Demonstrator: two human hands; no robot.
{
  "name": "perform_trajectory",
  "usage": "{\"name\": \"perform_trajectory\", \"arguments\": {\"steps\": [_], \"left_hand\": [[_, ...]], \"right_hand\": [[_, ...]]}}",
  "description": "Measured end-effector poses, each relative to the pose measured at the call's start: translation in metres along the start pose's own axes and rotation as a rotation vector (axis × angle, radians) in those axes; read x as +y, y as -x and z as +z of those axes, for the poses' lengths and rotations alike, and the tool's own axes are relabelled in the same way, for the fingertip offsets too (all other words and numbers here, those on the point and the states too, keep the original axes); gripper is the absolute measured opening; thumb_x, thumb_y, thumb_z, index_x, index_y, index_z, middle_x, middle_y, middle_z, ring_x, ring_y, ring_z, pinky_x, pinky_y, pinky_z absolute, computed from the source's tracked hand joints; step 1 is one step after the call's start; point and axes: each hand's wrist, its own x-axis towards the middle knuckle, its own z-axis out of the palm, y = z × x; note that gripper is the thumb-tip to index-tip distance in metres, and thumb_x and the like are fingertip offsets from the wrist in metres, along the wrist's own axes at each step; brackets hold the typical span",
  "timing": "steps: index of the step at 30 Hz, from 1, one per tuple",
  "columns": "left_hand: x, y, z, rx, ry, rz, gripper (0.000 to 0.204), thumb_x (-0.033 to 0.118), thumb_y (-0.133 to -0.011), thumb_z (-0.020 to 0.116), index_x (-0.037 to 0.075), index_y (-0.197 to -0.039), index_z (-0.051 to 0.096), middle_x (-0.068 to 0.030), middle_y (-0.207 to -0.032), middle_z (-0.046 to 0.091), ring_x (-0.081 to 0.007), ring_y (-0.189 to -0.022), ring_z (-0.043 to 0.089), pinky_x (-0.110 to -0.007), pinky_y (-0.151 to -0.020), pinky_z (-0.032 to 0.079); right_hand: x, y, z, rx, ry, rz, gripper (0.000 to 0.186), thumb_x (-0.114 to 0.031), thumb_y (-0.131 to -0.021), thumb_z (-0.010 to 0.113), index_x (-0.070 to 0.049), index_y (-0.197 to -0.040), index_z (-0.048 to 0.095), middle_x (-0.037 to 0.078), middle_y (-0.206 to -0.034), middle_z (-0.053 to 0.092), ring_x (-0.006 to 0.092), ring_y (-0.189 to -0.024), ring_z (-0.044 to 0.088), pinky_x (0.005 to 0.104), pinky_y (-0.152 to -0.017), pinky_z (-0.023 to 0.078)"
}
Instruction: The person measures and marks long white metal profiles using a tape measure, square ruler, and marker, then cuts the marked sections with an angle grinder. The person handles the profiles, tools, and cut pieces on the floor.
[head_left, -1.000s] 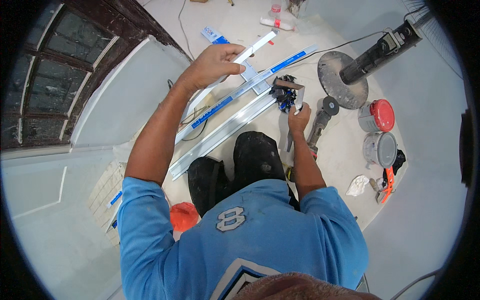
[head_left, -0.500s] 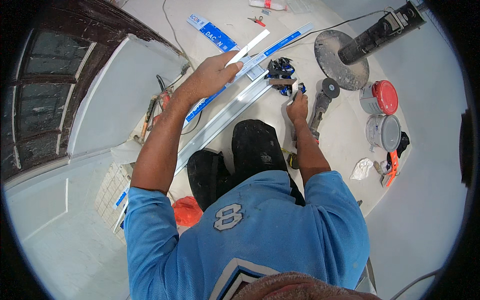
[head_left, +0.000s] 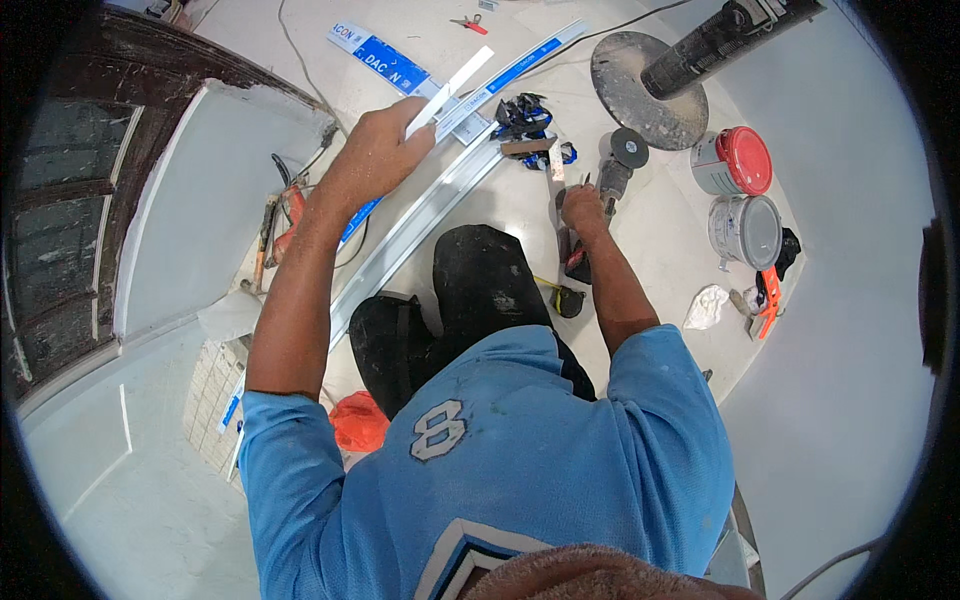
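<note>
My left hand (head_left: 378, 152) is closed, thumb and fingers gripping a narrow white strip (head_left: 452, 90) that points up and right. Under it run a blue-and-white film-covered strip (head_left: 520, 68) and a long pale metal profile (head_left: 415, 225). A try square lies across the profile's far end, with its brown stock (head_left: 527, 147) over the profile and its pale blade (head_left: 557, 175) pointing toward me. Off the blade, my right hand (head_left: 583, 210) is closed with a thin dark pointed stick (head_left: 587, 179) at its fingers. It is over or beside the angle grinder (head_left: 627, 150), whose body it partly hides.
Crumpled black-and-blue film (head_left: 522, 118) lies beyond the square. A tape measure (head_left: 568, 302) sits by my knee. Two buckets, one with a red lid (head_left: 750, 160) and one grey (head_left: 758, 230), stand at right. A black post on a round base (head_left: 650, 78) stands at the far right.
My right hand has come off the try square and moved right and toward me, to the grinder. My left hand keeps its hold on the white strip. The whole view has shifted.
</note>
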Motion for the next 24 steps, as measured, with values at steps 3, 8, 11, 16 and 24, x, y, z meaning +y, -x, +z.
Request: {"name": "perform_trajectory", "arguments": {"steps": [3,8,11,16,24], "left_hand": [[0.001,-0.002,0.006,0.006,-0.007,0.101,0.040,0.029,-0.098,0.056,0.000,-0.124,0.067,-0.0272,-0.097,0.072,-0.0346,-0.087,0.071,-0.047,-0.084,0.054],[0.012,0.017,0.004,-0.014,0.007,-0.203,0.042,0.037,-0.105,0.056,0.001,-0.123,0.069,-0.0129,-0.093,0.071,-0.0205,-0.084,0.066,-0.038,-0.081,0.055],[0.027,0.013,0.008,-0.075,-0.043,-0.257,0.043,0.040,-0.106,0.056,0.004,-0.126,0.066,-0.0248,-0.095,0.072,-0.0346,-0.088,0.071,-0.046,-0.083,0.054],[0.017,0.024,0.016,0.004,-0.059,-0.013,0.035,0.032,-0.106,0.056,0.001,-0.121,0.062,-0.0253,-0.099,0.071,-0.0390,-0.092,0.071,-0.050,-0.086,0.053],[0.020,0.019,-0.015,0.167,-0.201,-0.018,0.026,0.016,-0.098,0.055,-0.001,-0.115,0.065,-0.0272,-0.095,0.072,-0.0395,-0.087,0.071,-0.049,-0.084,0.053]], "right_hand": [[0.021,-0.002,0.025,0.115,-0.087,-0.028,0.029,-0.019,-0.093,0.060,0.000,-0.110,0.074,0.024,-0.113,0.072,0.0423,-0.104,0.073,0.0507,-0.090,0.060],[0.021,0.035,-0.033,0.692,-0.297,0.378,0.036,-0.026,-0.085,0.077,0.004,-0.102,0.069,0.026,-0.101,0.075,0.0410,-0.096,0.074,0.0533,-0.084,0.059],[0.074,0.016,0.028,0.364,-0.722,0.610,0.043,-0.026,-0.087,0.079,0.008,-0.108,0.063,0.022,-0.092,0.072,0.0340,-0.089,0.073,0.0499,-0.081,0.059],[0.112,0.003,0.055,-0.176,-1.956,0.391,0.026,-0.026,-0.094,0.070,-0.001,-0.099,0.068,0.011,-0.078,0.068,0.0245,-0.063,0.066,0.0398,-0.060,0.057],[0.018,0.062,-0.094,0.255,-1.581,-0.057,0.028,-0.012,-0.082,0.078,-0.002,-0.104,0.064,0.006,-0.083,0.068,0.0162,-0.069,0.066,0.0330,-0.065,0.055]]}}
